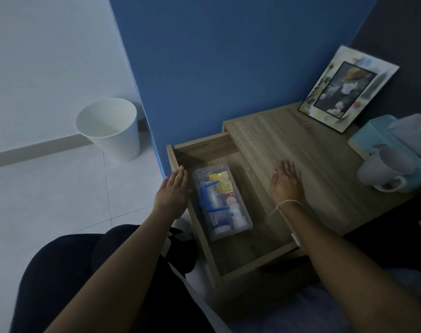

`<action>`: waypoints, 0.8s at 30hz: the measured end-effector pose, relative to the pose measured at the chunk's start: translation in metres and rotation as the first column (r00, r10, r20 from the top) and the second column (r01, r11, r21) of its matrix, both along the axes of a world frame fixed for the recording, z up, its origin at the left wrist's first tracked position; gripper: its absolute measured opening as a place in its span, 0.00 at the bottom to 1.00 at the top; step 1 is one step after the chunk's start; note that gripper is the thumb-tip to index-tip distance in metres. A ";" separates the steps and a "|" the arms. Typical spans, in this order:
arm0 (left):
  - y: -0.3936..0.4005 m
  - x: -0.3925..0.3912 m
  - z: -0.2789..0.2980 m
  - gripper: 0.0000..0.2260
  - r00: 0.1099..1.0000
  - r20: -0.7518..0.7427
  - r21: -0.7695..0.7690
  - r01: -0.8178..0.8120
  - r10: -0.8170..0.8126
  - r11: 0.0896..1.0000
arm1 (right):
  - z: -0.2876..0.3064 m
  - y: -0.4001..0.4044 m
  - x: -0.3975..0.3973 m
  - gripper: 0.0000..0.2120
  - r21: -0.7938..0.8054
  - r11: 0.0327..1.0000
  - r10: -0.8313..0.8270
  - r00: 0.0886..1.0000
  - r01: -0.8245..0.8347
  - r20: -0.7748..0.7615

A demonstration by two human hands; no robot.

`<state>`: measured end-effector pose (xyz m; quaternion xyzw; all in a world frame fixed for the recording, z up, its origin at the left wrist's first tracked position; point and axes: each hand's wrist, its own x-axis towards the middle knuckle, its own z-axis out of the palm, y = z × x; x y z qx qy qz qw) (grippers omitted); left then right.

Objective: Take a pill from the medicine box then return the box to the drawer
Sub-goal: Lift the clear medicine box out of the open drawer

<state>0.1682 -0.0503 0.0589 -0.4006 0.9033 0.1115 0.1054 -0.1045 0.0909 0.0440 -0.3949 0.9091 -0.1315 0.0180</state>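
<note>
Arms: both forearms reach forward from the seated person, one to each side of the open drawer point(204, 239).
Left hand: the left hand point(172, 192) hangs flat over the drawer's left wall, fingers straight and together, holding nothing and just short of the box.
Right hand: the right hand point(286, 182) lies palm down on the bedside table point(312, 150), fingers spread, nothing in it; a thin light cord circles the wrist.
Medicine box: the clear medicine box point(222, 203) lies flat inside the drawer, lid seemingly shut, blue handle point(210, 194) folded on top, bottles and packets visible through the plastic.
Stage, as I judge it: either the box has not been lifted out or it is already back; the frame alone does not settle which, and no pill is visible.
Risk, lift: taken by one end with flat fingers, the box could tip and its loose contents slide; the handle looks the safer hold.
Risk, drawer: shut carelessly, it could pinch the left fingers at the wall.
Risk, cord: the wrist cord might snag the drawer edge.
Risk, light: the room is dim, so the wrong packet or a dropped pill is easy to miss.
Farther back: a mug point(385, 169), tissue box point(373, 133) and leaning picture frame point(349, 88) crowd the tabletop; a wide sweep of the right arm could knock them.
Floor: a white bin point(110, 128) stands by the blue wall.
</note>
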 end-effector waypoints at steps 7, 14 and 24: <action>-0.010 -0.034 0.004 0.28 0.991 -0.106 -0.061 0.071 -0.077 0.996 | 0.013 0.005 0.058 0.24 -0.241 0.964 0.129 0.989 -0.110 0.067; -0.027 -0.081 -0.019 0.28 0.985 -0.165 0.086 0.066 -0.051 0.994 | -0.018 0.008 0.127 0.46 0.054 0.985 0.146 0.956 -0.165 0.256; -0.046 -0.100 -0.053 0.32 0.972 -0.230 0.217 -0.001 0.052 0.976 | -0.053 0.006 0.156 0.58 0.134 0.989 0.027 0.956 -0.069 0.293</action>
